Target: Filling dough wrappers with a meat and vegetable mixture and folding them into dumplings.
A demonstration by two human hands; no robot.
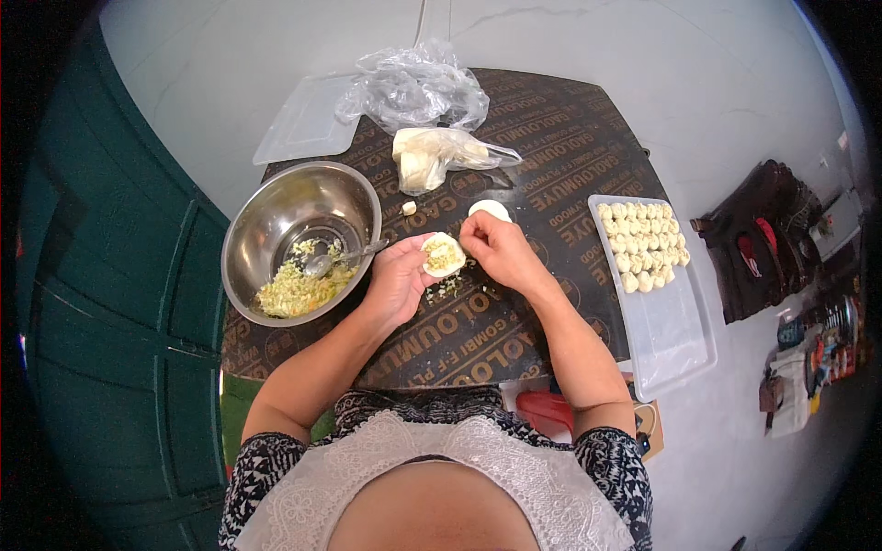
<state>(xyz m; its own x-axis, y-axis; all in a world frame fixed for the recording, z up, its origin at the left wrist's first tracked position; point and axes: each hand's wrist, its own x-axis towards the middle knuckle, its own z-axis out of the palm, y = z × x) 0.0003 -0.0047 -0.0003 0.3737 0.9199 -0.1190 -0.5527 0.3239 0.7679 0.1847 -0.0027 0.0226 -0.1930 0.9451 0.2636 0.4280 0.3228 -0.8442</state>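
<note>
On the fingers of my left hand lies a round dough wrapper with chopped filling spread over its middle. My left thumb rests at its near-left edge. Curled fingers of my right hand are at the wrapper's right edge; whether they pinch the dough is hidden. Just beyond that hand sit flat round wrappers, partly covered by it. To the left stands a steel bowl of chopped vegetable filling. A metal spoon leans in it, its handle over the rim next to my left hand.
A plastic tray with rows of dumplings juts over the right table edge. Bagged dough pieces, a small dough lump, crumpled plastic bags and a translucent lid lie farther back. Filling crumbs dot the printed tabletop.
</note>
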